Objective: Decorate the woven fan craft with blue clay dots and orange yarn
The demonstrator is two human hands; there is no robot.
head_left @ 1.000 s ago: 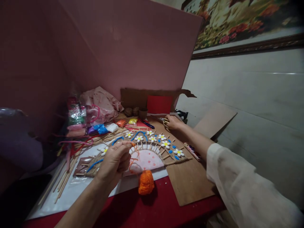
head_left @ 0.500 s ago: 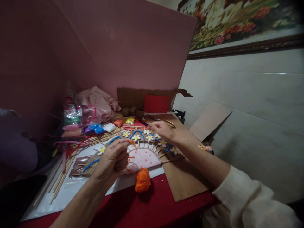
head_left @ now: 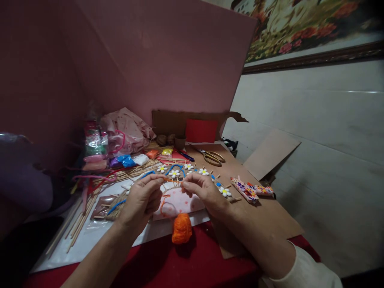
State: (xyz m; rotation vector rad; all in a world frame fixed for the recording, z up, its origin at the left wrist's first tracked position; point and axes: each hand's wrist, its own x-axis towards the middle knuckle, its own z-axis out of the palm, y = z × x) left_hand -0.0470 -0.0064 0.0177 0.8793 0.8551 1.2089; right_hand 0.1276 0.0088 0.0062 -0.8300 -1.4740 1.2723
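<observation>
My left hand (head_left: 143, 202) pinches the end of an orange yarn strand (head_left: 164, 202) that trails down to a small orange yarn ball (head_left: 181, 229) on the red tabletop. My right hand (head_left: 201, 193) has its fingertips closed on the same strand, close to the left fingers. Both hands hover over a fan-shaped stick craft (head_left: 177, 188) with white flowers, blue pieces and a pink centre, which lies on a white sheet (head_left: 99, 236).
Gold-handled scissors (head_left: 212, 157) lie on a brown cardboard sheet (head_left: 270, 216) at the back right. A patterned glue gun (head_left: 250, 190) rests right of the craft. Loose wooden sticks (head_left: 78, 224), clay packets (head_left: 129, 161), a crumpled pink bag (head_left: 127, 130) and a pink board (head_left: 168, 56) crowd the left and back.
My right hand came back from the scissors at the far side, empty, and joined the left hand on the yarn strand. The left hand stayed over the craft.
</observation>
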